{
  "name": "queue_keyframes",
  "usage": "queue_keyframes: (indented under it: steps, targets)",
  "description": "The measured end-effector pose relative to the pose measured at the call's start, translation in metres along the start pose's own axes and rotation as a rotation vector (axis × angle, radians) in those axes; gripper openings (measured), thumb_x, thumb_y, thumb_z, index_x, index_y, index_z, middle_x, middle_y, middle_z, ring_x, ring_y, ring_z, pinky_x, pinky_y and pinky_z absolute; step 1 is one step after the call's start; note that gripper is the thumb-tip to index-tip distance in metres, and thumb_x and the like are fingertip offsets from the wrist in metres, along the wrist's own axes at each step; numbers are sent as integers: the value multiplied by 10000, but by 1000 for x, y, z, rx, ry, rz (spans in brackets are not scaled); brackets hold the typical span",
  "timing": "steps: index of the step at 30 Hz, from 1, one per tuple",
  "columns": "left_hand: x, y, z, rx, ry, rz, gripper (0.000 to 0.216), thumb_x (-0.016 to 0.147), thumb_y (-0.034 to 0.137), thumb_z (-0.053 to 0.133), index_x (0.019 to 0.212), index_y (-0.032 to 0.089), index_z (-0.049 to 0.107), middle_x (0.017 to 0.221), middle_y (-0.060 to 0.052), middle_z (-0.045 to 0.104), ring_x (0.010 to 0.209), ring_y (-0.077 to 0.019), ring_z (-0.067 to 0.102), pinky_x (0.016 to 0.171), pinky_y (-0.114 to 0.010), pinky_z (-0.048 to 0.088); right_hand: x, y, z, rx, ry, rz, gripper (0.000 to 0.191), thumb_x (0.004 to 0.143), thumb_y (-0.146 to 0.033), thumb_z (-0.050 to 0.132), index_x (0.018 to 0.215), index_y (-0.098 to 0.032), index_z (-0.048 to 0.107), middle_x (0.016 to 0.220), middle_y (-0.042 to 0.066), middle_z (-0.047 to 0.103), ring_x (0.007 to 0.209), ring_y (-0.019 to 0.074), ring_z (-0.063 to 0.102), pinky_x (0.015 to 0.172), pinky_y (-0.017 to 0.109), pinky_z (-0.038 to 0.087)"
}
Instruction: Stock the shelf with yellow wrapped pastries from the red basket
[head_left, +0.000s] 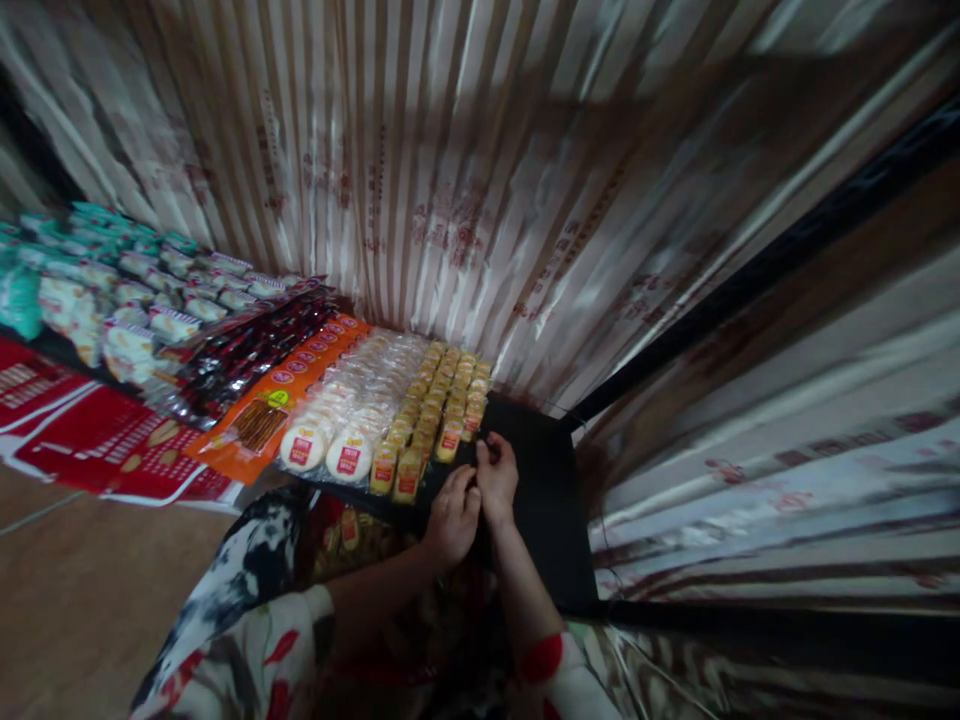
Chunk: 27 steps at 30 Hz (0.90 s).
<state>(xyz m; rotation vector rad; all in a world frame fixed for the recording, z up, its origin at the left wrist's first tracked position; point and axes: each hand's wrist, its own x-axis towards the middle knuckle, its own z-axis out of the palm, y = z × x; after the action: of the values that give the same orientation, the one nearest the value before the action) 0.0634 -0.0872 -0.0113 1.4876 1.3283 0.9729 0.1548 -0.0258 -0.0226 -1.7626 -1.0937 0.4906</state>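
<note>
- Close together, the bare left hand [452, 512] and right hand [498, 482] curl; I can't tell whether they grip anything.
- Small rectangular gold packets [432, 408] sit in rows beside them on a flat black shelf [541, 505].

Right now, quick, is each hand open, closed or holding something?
Left hand: partly curled; can't tell if it holds anything.
Right hand: also curled; holding can't be told.

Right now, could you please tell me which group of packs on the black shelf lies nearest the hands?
The small golden packs, rightmost on the shelf, beside the right hand; the round white packs lie farther left.
</note>
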Motion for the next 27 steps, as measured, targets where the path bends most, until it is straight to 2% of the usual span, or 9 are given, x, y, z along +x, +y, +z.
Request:
queue_keyframes:
  steps: [2, 4, 6, 8, 11, 15, 17, 21, 27]
  targets:
    - [-25, -9, -15, 3, -3, 105, 316, 812, 147, 348, 1023, 148, 583, 1064, -88, 606, 1020, -152, 550, 941, -280, 419, -20, -6, -8, 87, 1, 15, 468, 748, -474, 463, 1053, -130, 549, 930, 99, 623, 712, 155, 594, 704, 292, 467]
    - [-52, -24, -31, 3, -49, 131, 294, 777, 111, 354, 913, 178, 606, 937, -54, 622, 903, -138, 572, 845, -259, 457, -47, -9, -15, 180, -13, 21, 450, 772, -477, 456, 1054, -136, 542, 861, 73, 628, 635, 129, 578, 640, 266, 468]
    - [-74, -42, -47, 36, -97, 59, 289, 753, 92, 360, 862, 183, 612, 908, -43, 624, 892, -140, 565, 834, -255, 449, -78, -9, -20, 224, -58, 0, 402, 793, -461, 455, 1024, -147, 554, 806, 54, 629, 597, 115, 559, 591, 242, 460]
    - [-87, -62, -63, 148, -90, -98, 293, 735, 88, 358, 847, 163, 619, 896, -57, 629, 870, -152, 569, 819, -267, 448, -109, -6, -20, 184, -160, -54, 351, 821, -441, 429, 958, -160, 588, 741, 39, 628, 585, 119, 557, 570, 233, 451]
    - [-92, -90, -83, 323, -172, -255, 336, 732, 97, 368, 932, 158, 631, 966, -69, 648, 926, -172, 576, 856, -284, 431, -148, 3, -12, -6, -374, -148, 299, 839, -391, 410, 862, -184, 625, 754, 45, 655, 690, 151, 603, 671, 256, 463]
    - [-98, -117, -97, 472, -286, -299, 377, 726, 97, 385, 1001, 180, 630, 1031, -66, 655, 995, -185, 573, 893, -289, 410, -180, 24, 1, -388, -795, -210, 245, 789, -235, 462, 957, -196, 635, 958, 74, 676, 915, 197, 612, 830, 296, 432]
    - [-105, -126, -96, 501, -366, -304, 367, 725, 100, 392, 993, 167, 634, 1031, -79, 658, 985, -194, 582, 887, -297, 416, -190, 36, 5, -556, -932, -215, 292, 767, -192, 474, 1020, -186, 620, 1035, 96, 657, 979, 219, 594, 851, 311, 421]
    - [-119, -137, -87, 524, -435, -279, 333, 757, 125, 387, 979, 130, 636, 1063, -120, 640, 996, -217, 569, 912, -314, 402, -207, 51, 9, -718, -996, -202, 418, 785, -90, 371, 1144, -172, 568, 1178, 121, 583, 1044, 213, 569, 864, 298, 419]
    - [-126, -138, -76, 538, -438, -255, 344, 764, 126, 392, 1011, 148, 631, 1091, -112, 626, 1033, -239, 539, 955, -337, 366, -219, 59, 11, -689, -902, -191, 481, 772, -41, 352, 1185, -182, 552, 1215, 110, 554, 1115, 201, 519, 949, 292, 376]
